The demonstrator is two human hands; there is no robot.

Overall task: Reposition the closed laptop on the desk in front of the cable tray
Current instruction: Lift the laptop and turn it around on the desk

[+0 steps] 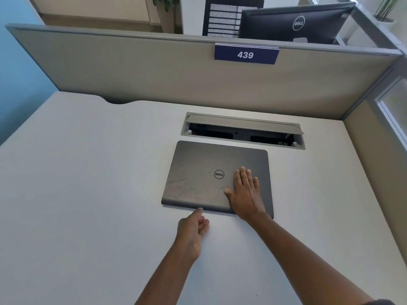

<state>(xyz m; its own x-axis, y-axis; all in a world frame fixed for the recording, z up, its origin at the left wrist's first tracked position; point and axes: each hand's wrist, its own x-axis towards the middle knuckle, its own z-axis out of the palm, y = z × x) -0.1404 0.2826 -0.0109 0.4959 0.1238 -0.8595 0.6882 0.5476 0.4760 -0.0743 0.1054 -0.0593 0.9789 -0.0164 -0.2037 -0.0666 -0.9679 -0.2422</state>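
Note:
A closed dark grey laptop (198, 172) with a round logo lies flat on the white desk (88, 194), just in front of the cable tray (242, 133), whose lid is tilted open. My right hand (245, 190) rests palm down on the laptop's right half, fingers spread flat. My left hand (192, 230) is on the desk at the laptop's near edge, index finger extended and touching that edge, the other fingers curled. Neither hand grips anything.
A beige partition (154, 71) with a blue "439" sign (245, 55) stands behind the tray. A side panel (363, 150) bounds the desk on the right. A monitor (295, 23) and chair sit beyond the partition.

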